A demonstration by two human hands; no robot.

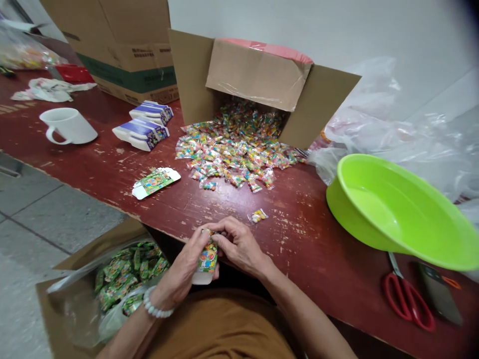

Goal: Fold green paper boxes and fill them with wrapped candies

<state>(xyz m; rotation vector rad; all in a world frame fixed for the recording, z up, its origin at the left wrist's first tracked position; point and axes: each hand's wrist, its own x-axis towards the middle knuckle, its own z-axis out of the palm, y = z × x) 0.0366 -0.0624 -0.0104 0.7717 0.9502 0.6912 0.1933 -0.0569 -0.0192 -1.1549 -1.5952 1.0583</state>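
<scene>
Both hands work on one small printed box (207, 262) at the table's (307, 249) near edge: the left hand (179, 271) grasps its body, and the right hand (239, 247) pinches at its top, seemingly closing the flap. Next likely calls for tucking the flap flush. Loose candy packets (234, 149) lie well apart.

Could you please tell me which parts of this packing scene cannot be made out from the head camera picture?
- Top of the small colourful printed carton: covered by the left hand and right hand, so its contents stay hidden.
- Print on the heap of small colourful sweet packets: too small to read.
- Red-handled scissors: blades partly under the lime-green plastic basin.
- Dark flat device: blurred near the edge.
</scene>
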